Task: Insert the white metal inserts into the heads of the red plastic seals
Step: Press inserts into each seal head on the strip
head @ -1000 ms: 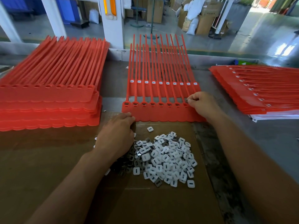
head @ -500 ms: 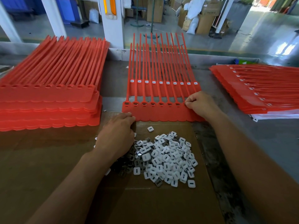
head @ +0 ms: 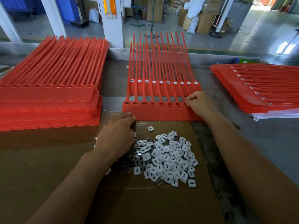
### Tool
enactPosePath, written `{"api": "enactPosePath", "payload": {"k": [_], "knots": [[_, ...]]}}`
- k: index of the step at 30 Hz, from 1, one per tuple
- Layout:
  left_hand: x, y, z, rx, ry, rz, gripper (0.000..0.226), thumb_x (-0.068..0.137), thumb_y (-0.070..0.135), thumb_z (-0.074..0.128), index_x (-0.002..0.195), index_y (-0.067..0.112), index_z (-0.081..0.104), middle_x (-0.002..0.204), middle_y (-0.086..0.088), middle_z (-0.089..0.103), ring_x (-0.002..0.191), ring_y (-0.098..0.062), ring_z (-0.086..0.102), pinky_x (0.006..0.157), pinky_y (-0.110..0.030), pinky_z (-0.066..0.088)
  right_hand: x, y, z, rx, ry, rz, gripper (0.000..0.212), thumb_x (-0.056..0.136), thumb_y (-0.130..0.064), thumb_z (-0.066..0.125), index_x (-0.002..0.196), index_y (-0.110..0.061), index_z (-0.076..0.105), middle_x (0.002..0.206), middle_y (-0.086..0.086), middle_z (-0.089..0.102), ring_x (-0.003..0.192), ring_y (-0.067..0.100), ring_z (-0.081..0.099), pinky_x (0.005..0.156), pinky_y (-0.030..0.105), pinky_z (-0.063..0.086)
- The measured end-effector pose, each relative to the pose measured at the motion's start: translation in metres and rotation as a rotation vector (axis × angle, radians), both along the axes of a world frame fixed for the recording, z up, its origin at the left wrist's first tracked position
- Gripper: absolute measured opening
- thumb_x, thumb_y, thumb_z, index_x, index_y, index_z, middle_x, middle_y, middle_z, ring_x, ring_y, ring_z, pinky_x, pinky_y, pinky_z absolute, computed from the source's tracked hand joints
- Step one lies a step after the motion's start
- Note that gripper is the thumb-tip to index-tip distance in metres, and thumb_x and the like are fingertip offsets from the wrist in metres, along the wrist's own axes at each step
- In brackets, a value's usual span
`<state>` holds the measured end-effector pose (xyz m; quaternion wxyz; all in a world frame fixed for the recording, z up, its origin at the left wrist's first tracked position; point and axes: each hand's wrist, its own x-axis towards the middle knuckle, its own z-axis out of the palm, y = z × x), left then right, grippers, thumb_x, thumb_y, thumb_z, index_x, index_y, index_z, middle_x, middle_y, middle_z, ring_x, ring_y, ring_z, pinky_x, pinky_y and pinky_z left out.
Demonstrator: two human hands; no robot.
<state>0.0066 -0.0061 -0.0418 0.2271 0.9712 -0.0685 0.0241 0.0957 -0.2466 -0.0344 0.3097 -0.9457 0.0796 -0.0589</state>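
On the counter (head: 262, 136), the right hand (head: 199, 103) pinches its fingers on the rightmost head of the near red seals (head: 161, 113), while the left hand (head: 116, 133) rests curled at their left corner beside the white inserts (head: 168, 157) heaped on cardboard (head: 161, 206); whether it holds anything I cannot tell.

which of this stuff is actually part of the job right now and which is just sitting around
In the job: front seal sheet, pile of white inserts, left hand at the sheet's near edge, right hand pinching the sheet's right end.
Lying about: stack of seals on the left, stack of seals on the right, boxes and sacks behind.
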Motion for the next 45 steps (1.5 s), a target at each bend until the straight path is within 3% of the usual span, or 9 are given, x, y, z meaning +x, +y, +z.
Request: {"api": "enactPosePath", "payload": {"k": [8, 10, 16, 21, 25, 31, 36, 41, 45], "knots": [[0.000, 0.000, 0.000, 0.004, -0.002, -0.001, 0.048, 0.087, 0.007, 0.042, 0.134, 0.016, 0.046, 0.146, 0.004, 0.035, 0.134, -0.014, 0.030, 0.111, -0.032, 0.024, 0.000, 0.000, -0.001, 0.024, -0.011, 0.001, 0.026, 0.084, -0.010, 0.058, 0.065, -0.026, 0.060, 0.103, 0.002, 0.067, 0.097, 0.019, 0.058, 0.084, 0.037, 0.046], [0.000, 0.000, 0.000, 0.006, 0.002, 0.000, 0.049, 0.087, 0.007, 0.042, 0.134, 0.017, 0.045, 0.146, 0.004, 0.035, 0.134, -0.014, 0.029, 0.111, -0.032, 0.024, 0.000, -0.001, -0.001, 0.010, -0.004, 0.013, 0.017, 0.085, -0.011, 0.058, 0.074, -0.022, 0.066, 0.103, 0.002, 0.067, 0.096, 0.018, 0.057, 0.083, 0.036, 0.045], [0.000, 0.000, 0.001, 0.006, 0.005, -0.001, 0.049, 0.087, 0.007, 0.042, 0.135, 0.016, 0.045, 0.146, 0.003, 0.035, 0.134, -0.014, 0.029, 0.111, -0.032, 0.023, -0.015, 0.006, 0.010, 0.107, -0.145, 0.054, 0.007, 0.086, -0.014, 0.061, 0.089, -0.021, 0.063, 0.089, -0.009, 0.056, 0.082, 0.003, 0.050, 0.063, 0.011, 0.033], [-0.001, 0.000, 0.001, 0.008, 0.003, 0.002, 0.049, 0.086, 0.006, 0.043, 0.134, 0.016, 0.046, 0.146, 0.003, 0.035, 0.134, -0.015, 0.029, 0.110, -0.033, 0.024, -0.047, 0.033, 0.035, 0.089, -0.068, 0.407, 0.014, 0.084, -0.016, 0.065, 0.081, -0.029, 0.061, 0.080, -0.023, 0.056, 0.078, -0.011, 0.051, 0.065, 0.004, 0.036], [-0.001, -0.001, 0.001, 0.010, 0.013, 0.001, 0.049, 0.086, 0.008, 0.045, 0.134, 0.015, 0.046, 0.146, 0.003, 0.035, 0.134, -0.015, 0.030, 0.110, -0.034, 0.026, -0.068, 0.059, 0.037, -0.025, 0.090, 0.730, 0.009, 0.083, -0.014, 0.066, 0.092, -0.018, 0.068, 0.077, -0.023, 0.056, 0.072, -0.012, 0.053, 0.069, -0.001, 0.041], [-0.001, -0.001, 0.002, 0.014, 0.009, -0.009, 0.050, 0.085, 0.008, 0.048, 0.134, 0.015, 0.046, 0.146, 0.002, 0.035, 0.134, -0.016, 0.030, 0.111, -0.035, 0.026, -0.074, 0.079, 0.030, -0.133, 0.163, 0.853, 0.014, 0.082, -0.014, 0.067, 0.096, -0.018, 0.070, 0.090, -0.010, 0.067, 0.078, -0.002, 0.060, 0.071, 0.010, 0.047], [-0.001, 0.000, 0.001, 0.014, 0.010, -0.010, 0.050, 0.084, 0.009, 0.048, 0.134, 0.015, 0.046, 0.146, 0.003, 0.035, 0.134, -0.015, 0.030, 0.111, -0.033, 0.025, -0.072, 0.082, 0.025, -0.196, 0.166, 0.837, 0.009, 0.082, -0.017, 0.068, 0.091, -0.017, 0.069, 0.079, -0.015, 0.059, 0.075, -0.003, 0.054, 0.064, 0.005, 0.040], [0.000, 0.000, 0.001, 0.018, 0.014, -0.010, 0.050, 0.084, 0.008, 0.047, 0.134, 0.015, 0.046, 0.146, 0.002, 0.035, 0.134, -0.016, 0.030, 0.111, -0.034, 0.025, -0.072, 0.082, 0.023, -0.267, 0.188, 0.861, 0.008, 0.086, -0.023, 0.063, 0.090, -0.017, 0.061, 0.086, -0.011, 0.053, 0.084, 0.005, 0.052, 0.072, 0.018, 0.041], [-0.001, 0.000, 0.002, 0.023, 0.014, -0.010, 0.050, 0.085, 0.009, 0.048, 0.134, 0.016, 0.045, 0.147, 0.002, 0.034, 0.134, -0.016, 0.029, 0.111, -0.034, 0.025, -0.073, 0.077, 0.028, -0.168, 0.205, 0.846, 0.006, 0.092, -0.019, 0.053, 0.086, -0.020, 0.054, 0.084, -0.011, 0.055, 0.077, 0.004, 0.053, 0.066, 0.017, 0.042]]}}
